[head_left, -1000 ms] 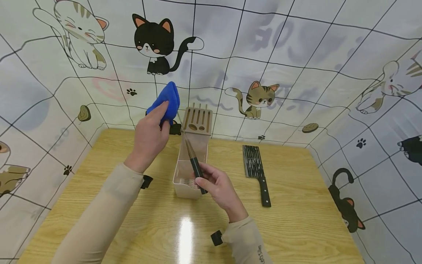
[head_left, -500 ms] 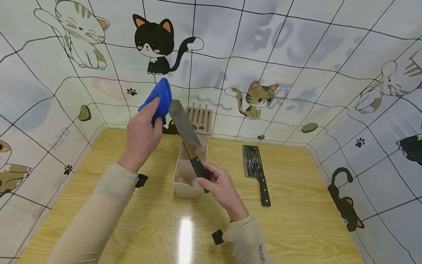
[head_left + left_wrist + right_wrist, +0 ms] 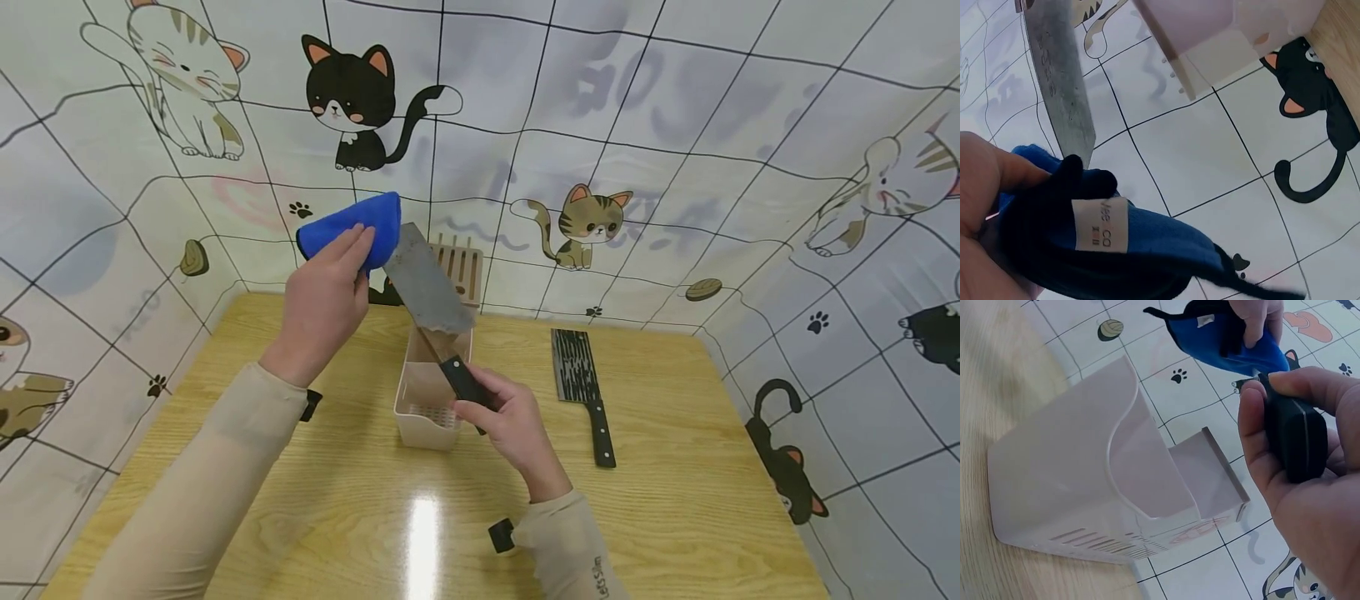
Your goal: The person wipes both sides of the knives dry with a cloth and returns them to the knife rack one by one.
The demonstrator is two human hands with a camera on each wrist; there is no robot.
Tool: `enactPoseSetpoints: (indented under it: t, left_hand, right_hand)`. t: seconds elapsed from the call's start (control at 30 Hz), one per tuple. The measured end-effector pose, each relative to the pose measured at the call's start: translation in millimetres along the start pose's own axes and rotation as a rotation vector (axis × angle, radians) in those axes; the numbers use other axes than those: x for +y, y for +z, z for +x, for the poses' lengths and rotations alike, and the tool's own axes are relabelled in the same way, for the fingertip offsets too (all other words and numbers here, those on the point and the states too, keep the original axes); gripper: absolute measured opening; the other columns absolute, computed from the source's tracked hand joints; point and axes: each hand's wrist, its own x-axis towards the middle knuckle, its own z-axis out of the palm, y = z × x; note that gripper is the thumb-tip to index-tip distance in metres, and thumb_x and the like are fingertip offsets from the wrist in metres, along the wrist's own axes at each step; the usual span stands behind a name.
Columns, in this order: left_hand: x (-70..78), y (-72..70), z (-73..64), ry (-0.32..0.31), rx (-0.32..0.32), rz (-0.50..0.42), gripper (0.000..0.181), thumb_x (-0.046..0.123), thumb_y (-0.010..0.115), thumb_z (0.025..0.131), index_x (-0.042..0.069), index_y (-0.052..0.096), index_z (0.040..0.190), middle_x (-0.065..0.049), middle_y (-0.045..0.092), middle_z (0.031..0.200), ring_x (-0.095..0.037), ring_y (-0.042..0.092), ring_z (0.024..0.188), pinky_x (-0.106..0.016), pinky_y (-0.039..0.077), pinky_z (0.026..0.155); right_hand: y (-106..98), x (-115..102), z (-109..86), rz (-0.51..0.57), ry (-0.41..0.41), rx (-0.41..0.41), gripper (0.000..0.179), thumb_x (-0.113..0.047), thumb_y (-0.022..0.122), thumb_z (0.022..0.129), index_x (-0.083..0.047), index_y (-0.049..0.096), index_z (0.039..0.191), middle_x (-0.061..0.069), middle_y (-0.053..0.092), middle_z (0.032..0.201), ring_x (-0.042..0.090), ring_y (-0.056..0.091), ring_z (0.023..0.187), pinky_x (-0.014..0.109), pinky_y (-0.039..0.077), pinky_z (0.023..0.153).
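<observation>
My right hand grips the black handle of a kitchen knife. The knife's broad grey blade points up and to the left, its flat side facing the head camera. A folded blue cloth is pinched in my left hand, right by the blade's tip. In the left wrist view, the blade runs down to the cloth, which has a dark edging and a white label. Behind the knife stands a pale pink knife holder, partly hidden by the blade.
A cleaver with a black handle and a streaked dark blade lies on the wooden table, right of the holder. The holder's slotted top is near the cat-patterned wall covering at the back.
The knife has turned from nearly edge-on to showing its flat side. My left hand has shifted slightly left and the cloth has tilted flatter. My right hand has moved a little right.
</observation>
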Motion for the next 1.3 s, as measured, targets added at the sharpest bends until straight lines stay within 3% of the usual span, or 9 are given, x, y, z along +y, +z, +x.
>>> enactPoseSetpoints:
  t: [0.17, 0.33, 0.57, 1.3]
  left_hand:
    - [-2.9, 0.3, -0.7, 0.095, -0.024, 0.107, 0.038, -0.008, 0.060, 0.093, -0.006, 0.069, 0.130, -0.023, 0.068, 0.132, -0.039, 0.066, 0.122, -0.052, 0.058, 0.094]
    - [-4.7, 0.1, -2.1, 0.156, -0.093, 0.185, 0.036, -0.009, 0.057, 0.093, -0.004, 0.072, 0.125, -0.021, 0.070, 0.129, -0.038, 0.068, 0.120, -0.050, 0.060, 0.089]
    - [-1.8, 2.9, -6.5, 0.199, -0.168, 0.205, 0.037, -0.010, 0.055, 0.093, -0.003, 0.073, 0.125, -0.020, 0.070, 0.129, -0.038, 0.066, 0.123, -0.051, 0.060, 0.089]
    - [25.8, 17.2, -21.0, 0.326, -0.329, 0.185, 0.041, -0.007, 0.071, 0.088, 0.004, 0.073, 0.128, -0.013, 0.070, 0.133, -0.032, 0.065, 0.127, -0.048, 0.058, 0.097]
  right_hand:
    - [0.3, 2.0, 1.6, -0.079, -0.091, 0.069, 0.052, 0.001, 0.077, 0.088, 0.000, 0.064, 0.138, 0.018, 0.067, 0.129, 0.026, 0.063, 0.108, 0.024, 0.053, 0.083]
    - [0.7, 3.0, 2.5, -0.167, -0.164, 0.108, 0.051, 0.002, 0.079, 0.085, 0.001, 0.067, 0.135, 0.017, 0.070, 0.120, 0.026, 0.061, 0.102, 0.027, 0.050, 0.081]
    - [3.5, 5.8, 2.9, -0.188, -0.190, 0.101, 0.049, 0.004, 0.078, 0.086, 0.002, 0.068, 0.133, 0.017, 0.069, 0.115, 0.025, 0.058, 0.096, 0.025, 0.049, 0.077]
    - [14.6, 13.7, 5.3, -0.226, -0.175, 0.113, 0.046, 0.003, 0.072, 0.090, 0.003, 0.065, 0.135, 0.019, 0.066, 0.119, 0.026, 0.057, 0.097, 0.027, 0.048, 0.076]
